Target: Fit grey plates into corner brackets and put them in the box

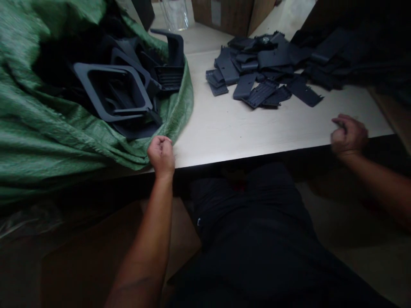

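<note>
Nearest you, your left hand [161, 155] is clenched at the near rim of the green sack [180, 109], apparently gripping its fabric; your right hand [349, 134] is curled closed over the worktop [218, 132] edge, nothing visible in it. The step looks like steadying or shifting the sack's mouth, with dark frame-shaped parts [141, 92] inside. Reaching for one would call for freeing a hand. Beyond lie piled flat dark pieces [226, 68], then a cardboard box [234, 15].

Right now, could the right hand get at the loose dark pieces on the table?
Probably yes: though curled, the right hand has nothing visible standing between it and the nearest dark piece.
</note>
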`<action>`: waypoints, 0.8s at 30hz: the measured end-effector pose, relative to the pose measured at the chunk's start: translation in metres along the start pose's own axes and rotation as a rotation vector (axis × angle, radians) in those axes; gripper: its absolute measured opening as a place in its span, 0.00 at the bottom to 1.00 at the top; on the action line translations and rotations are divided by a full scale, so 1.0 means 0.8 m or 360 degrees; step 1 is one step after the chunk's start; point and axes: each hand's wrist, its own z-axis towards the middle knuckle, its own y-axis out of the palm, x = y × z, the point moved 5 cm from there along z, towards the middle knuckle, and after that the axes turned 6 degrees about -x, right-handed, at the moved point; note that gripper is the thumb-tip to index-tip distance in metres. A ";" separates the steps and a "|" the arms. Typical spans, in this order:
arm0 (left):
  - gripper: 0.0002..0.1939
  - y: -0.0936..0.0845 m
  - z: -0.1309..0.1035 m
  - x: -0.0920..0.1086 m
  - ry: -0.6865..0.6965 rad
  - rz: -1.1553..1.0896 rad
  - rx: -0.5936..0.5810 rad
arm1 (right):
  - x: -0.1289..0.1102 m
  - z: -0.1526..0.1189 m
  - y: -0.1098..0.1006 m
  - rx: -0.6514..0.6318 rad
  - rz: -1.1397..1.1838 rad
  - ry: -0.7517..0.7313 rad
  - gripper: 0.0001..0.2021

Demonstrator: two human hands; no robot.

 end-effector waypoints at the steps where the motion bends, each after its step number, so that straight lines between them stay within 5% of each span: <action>1: 0.05 0.002 0.001 0.001 -0.0003 0.0010 0.0004 | -0.001 0.000 0.000 0.0014 0.0010 -0.0008 0.26; 7: 0.06 0.011 0.006 0.024 -0.0014 0.0568 0.0030 | 0.003 0.000 0.002 0.0125 0.0125 -0.0060 0.25; 16: 0.06 0.040 -0.007 0.052 -0.0140 0.1339 -0.0248 | 0.012 -0.006 0.014 0.0214 0.0415 -0.0055 0.19; 24: 0.11 0.047 -0.005 0.054 -0.0233 0.1660 -0.0287 | 0.012 -0.014 0.014 0.0233 0.0549 -0.0093 0.16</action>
